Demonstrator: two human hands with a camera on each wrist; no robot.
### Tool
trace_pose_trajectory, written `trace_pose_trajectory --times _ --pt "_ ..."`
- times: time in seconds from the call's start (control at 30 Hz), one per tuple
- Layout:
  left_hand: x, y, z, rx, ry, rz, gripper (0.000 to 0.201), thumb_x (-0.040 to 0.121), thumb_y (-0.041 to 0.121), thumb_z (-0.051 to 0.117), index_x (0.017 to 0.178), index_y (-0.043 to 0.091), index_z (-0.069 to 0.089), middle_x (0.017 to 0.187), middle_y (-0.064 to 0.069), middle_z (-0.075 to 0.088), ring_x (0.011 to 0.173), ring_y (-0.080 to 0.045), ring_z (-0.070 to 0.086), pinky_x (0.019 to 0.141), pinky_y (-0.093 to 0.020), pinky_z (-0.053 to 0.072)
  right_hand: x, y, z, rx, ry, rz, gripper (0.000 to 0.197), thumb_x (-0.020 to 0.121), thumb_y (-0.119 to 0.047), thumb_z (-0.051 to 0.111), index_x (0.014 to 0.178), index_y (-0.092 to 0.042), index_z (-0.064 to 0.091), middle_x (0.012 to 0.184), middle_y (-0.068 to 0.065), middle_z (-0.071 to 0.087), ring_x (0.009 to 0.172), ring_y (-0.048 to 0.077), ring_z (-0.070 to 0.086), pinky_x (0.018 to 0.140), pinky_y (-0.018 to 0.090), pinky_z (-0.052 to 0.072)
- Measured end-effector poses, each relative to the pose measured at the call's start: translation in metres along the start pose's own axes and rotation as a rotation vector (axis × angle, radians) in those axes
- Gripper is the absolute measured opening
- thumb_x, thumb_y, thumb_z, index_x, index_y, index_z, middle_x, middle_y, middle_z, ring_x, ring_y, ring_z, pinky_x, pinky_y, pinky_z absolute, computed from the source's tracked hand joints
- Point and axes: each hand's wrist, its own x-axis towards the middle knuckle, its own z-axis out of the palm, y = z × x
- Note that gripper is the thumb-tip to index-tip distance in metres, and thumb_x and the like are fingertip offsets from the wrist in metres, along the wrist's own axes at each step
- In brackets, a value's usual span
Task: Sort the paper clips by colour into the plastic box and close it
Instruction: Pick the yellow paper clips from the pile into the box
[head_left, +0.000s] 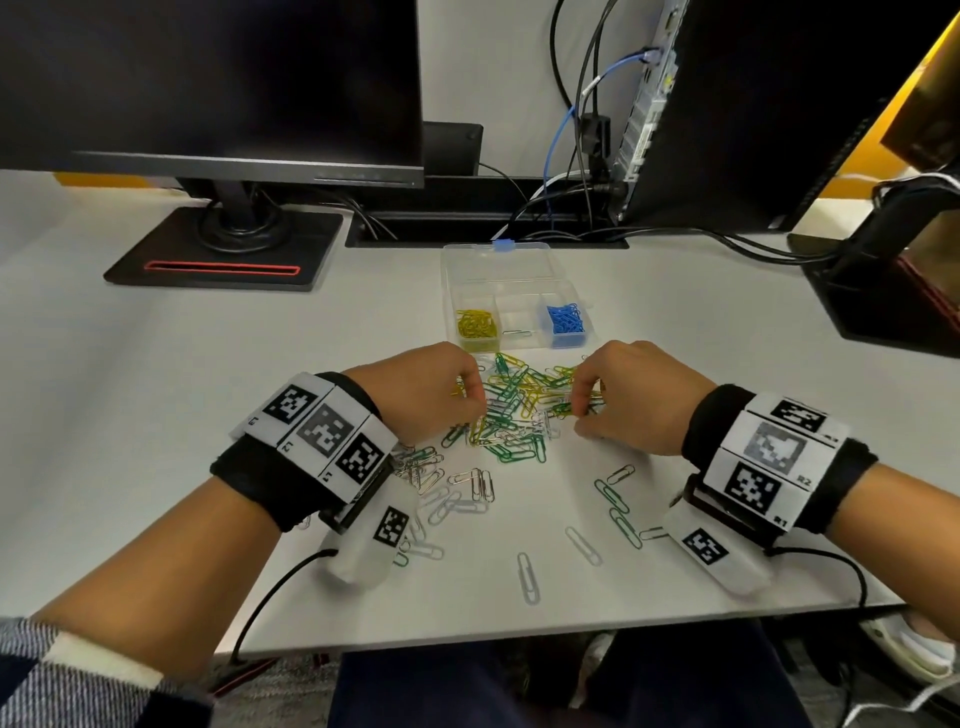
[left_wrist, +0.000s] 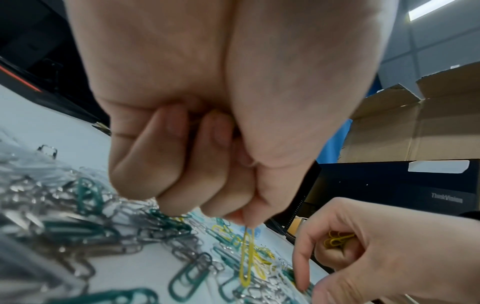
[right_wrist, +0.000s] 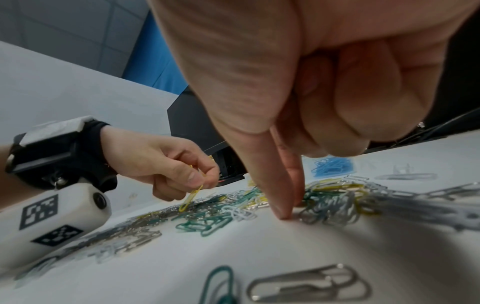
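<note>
On the smooth matte white desk (head_left: 208, 415), a tangled heap of thin bent-wire paper clips (head_left: 514, 410) in green, yellow, white and bare silver lies between the two hands, with looser silver and white ones scattered toward the near edge. The left hand (head_left: 421, 395) has its fingers curled tight, thumb and forefinger pinching one slim yellow coated-wire paper clip (left_wrist: 246, 259) by its top so it hangs upright with its lower loop just over the heap. The right hand (head_left: 628, 395) has its outer fingers folded over a small bunch of yellow clips (left_wrist: 337, 239) in the palm, while thumb and forefinger reach straight down together into the pile, tips at the desk among green and silver clips; whether they have hold of one cannot be told.

Just beyond the heap sits the clear, glossy plastic compartment box (head_left: 511, 270), rectangular with rounded corners, its lid open and lying flat behind, a small blue latch at the far edge. Of the front row, the left compartment holds yellow clips, the middle one a single silver clip, the right one blue clips.

Both wrists wear black fabric bands with white blocks printed in black square codes. Behind stand a black monitor (head_left: 208, 78) on a flat base with a red slot, a black computer tower (head_left: 753, 104) with black and blue cables, and open brown cardboard boxes (left_wrist: 415, 123).
</note>
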Motion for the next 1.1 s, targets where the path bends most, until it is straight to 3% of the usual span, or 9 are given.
trace_pose_trajectory --times 0.07,0.17,0.23,0.47,0.67,0.77,0.87,0.97,1.1 --pt "0.0 0.0 0.0 0.013 -0.031 -0.029 0.021 0.099 0.027 0.047 0.09 0.014 0.061 0.069 0.0 0.052 0.047 -0.003 0.044 0.045 -0.01 0.032 0.0 0.001 0.0 0.01 -0.011 0.0 0.009 0.083 -0.028 0.071 0.089 -0.021 0.071 0.092 -0.005 0.058 0.084 0.014 0.05 0.07 0.023 0.037" --pt "0.002 -0.001 0.001 0.016 -0.051 -0.056 0.023 0.098 0.029 0.039 0.082 0.015 0.049 0.079 -0.009 0.045 0.068 -0.017 0.039 0.063 -0.027 0.035 -0.001 0.001 -0.003 0.028 0.014 0.002 0.01 0.083 -0.029 0.071 0.09 -0.022 0.068 0.088 -0.009 0.048 0.089 0.014 0.045 0.072 0.024 0.034" --pt "0.001 0.0 0.001 -0.003 -0.038 -0.079 0.027 0.097 0.029 0.036 0.079 0.012 0.046 0.077 -0.009 0.043 0.069 -0.019 0.037 0.065 -0.031 0.033 0.0 0.001 -0.004 0.01 0.023 0.002 0.015 0.083 -0.03 0.072 0.095 -0.026 0.064 0.095 -0.007 0.045 0.092 0.014 0.041 0.075 0.024 0.032" --pt "-0.002 0.003 0.0 -0.036 -0.012 -0.041 0.034 0.1 0.027 0.035 0.069 0.013 0.04 0.068 0.0 0.042 0.058 -0.012 0.034 0.057 -0.028 0.029 0.004 -0.002 -0.003 -0.01 0.009 -0.031 0.007 0.085 -0.024 0.07 0.091 -0.02 0.07 0.093 -0.006 0.05 0.089 0.014 0.045 0.072 0.023 0.034" --pt "-0.003 0.005 -0.001 -0.107 0.052 -0.016 0.035 0.098 0.016 0.037 0.064 0.014 0.029 0.06 0.0 0.027 0.043 -0.008 0.023 0.042 -0.02 0.02 -0.002 0.001 -0.009 0.036 -0.093 -0.07 0.004 0.081 -0.028 0.072 0.083 -0.024 0.071 0.075 -0.018 0.052 0.068 0.004 0.048 0.055 0.013 0.03" --pt "-0.002 0.004 -0.001 -0.121 0.076 -0.009 0.035 0.097 0.016 0.038 0.064 0.014 0.029 0.058 0.0 0.026 0.047 -0.008 0.02 0.042 -0.02 0.018 -0.002 0.003 -0.012 0.078 -0.093 -0.065 0.009 0.084 -0.034 0.068 0.081 -0.026 0.069 0.082 -0.012 0.059 0.076 0.008 0.053 0.06 0.017 0.036" --pt "-0.001 0.003 0.001 -0.174 0.087 0.013 0.032 0.098 0.013 0.037 0.067 0.011 0.032 0.058 0.001 0.024 0.043 -0.008 0.02 0.041 -0.019 0.018 0.002 0.003 -0.011 0.06 -0.008 -0.045 0.009 0.086 -0.034 0.069 0.084 -0.026 0.068 0.094 -0.007 0.053 0.087 0.013 0.05 0.072 0.022 0.036" --pt "0.002 0.001 0.002 -0.254 0.106 0.018 0.039 0.102 0.025 0.039 0.066 0.011 0.034 0.053 0.003 0.029 0.04 -0.005 0.022 0.041 -0.016 0.023 0.005 0.001 -0.006 0.011 -0.02 -0.046 0.008 0.085 -0.029 0.071 0.09 -0.023 0.071 0.096 -0.007 0.052 0.092 0.014 0.049 0.075 0.023 0.036" --pt "0.005 0.001 0.001 -0.639 0.064 0.011 0.036 0.104 0.028 0.036 0.07 0.015 0.033 0.049 0.007 0.027 0.041 -0.008 0.02 0.039 -0.019 0.019 0.007 0.001 -0.003 0.006 -0.027 -0.068 0.007 0.085 -0.025 0.071 0.089 -0.02 0.072 0.095 -0.006 0.06 0.089 0.014 0.051 0.075 0.024 0.039"
